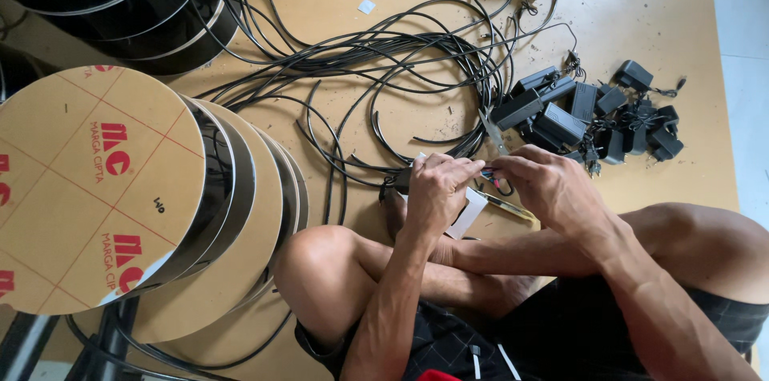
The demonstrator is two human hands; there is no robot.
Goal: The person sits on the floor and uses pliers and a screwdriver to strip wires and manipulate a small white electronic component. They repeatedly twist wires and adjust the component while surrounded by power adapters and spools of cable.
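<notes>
The left hand [435, 189] is curled closed around a black cable [394, 182]. The right hand [547, 186] pinches its end, just beside the left fingers, above scissors [503, 189].

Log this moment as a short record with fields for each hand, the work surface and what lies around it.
left hand: closed on a black adapter
right hand: pinching a thin wire end beside the left hand
surface: brown board
centre: loose black cables, scissors
right: pile of black power adapters
left: cable reels with cardboard discs
</notes>
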